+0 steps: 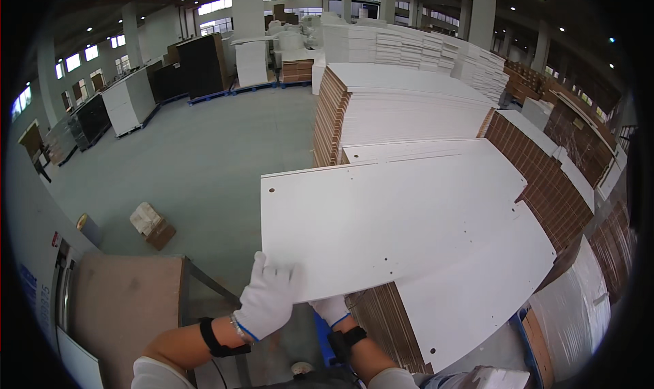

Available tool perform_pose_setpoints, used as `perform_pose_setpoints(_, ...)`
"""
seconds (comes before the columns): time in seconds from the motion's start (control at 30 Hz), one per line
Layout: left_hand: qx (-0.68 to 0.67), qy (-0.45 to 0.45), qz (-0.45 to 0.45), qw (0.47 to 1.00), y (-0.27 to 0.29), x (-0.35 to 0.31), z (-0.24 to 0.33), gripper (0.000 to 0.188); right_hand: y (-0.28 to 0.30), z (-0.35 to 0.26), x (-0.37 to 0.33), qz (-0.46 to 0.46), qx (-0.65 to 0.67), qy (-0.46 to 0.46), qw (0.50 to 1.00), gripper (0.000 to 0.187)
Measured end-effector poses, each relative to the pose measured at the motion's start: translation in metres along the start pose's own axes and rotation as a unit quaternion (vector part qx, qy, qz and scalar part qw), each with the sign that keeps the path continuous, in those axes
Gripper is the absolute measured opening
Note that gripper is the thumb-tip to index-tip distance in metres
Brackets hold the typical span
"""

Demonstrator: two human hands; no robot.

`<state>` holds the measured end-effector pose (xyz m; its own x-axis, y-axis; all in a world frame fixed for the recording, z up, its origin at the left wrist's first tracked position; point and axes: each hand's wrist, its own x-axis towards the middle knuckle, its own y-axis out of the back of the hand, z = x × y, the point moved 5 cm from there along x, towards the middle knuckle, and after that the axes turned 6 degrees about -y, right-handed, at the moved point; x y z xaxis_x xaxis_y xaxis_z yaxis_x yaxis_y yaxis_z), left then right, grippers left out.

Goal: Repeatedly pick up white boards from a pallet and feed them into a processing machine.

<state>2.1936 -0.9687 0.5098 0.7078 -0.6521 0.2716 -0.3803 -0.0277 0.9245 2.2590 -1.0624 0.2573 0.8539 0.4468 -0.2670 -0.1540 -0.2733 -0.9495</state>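
A large white panel point(354, 219) with small drilled holes lies at an angle across a stack of similar boards, its near left corner jutting out toward me. My left hand point(268, 297), in a white glove, is closed on that corner, with its fingertips on the top face. My right hand point(330, 308), gloved too, grips the near edge from below, and the panel hides its fingers. Beneath it, another white panel point(470, 287) with holes tops the stack, whose brown board edges point(388, 321) show beside my right wrist.
A tall stack of white boards point(415, 110) stands just beyond, with brown-edged stacks point(538, 171) to the right. At the lower left is a brown-topped table point(126, 307) beside a pale machine point(37, 266). A small wrapped bundle point(153, 225) sits on the green floor point(204, 144).
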Motion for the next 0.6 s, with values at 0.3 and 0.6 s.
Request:
perform_pose_setpoints(0.3, 0.051, 0.200, -0.036, 0.978, 0.083, -0.168, -0.041, 0.045, -0.137, -0.016, 0.088, -0.113, -0.240, 0.251, 0.931, 0.037)
perform_pose_setpoints(0.6, -0.005, 0.248, -0.056, 0.967, 0.157, -0.212, -0.025, 0.042, -0.198, 0.028, 0.125, -0.121, -0.435, 0.480, 0.752, 0.033)
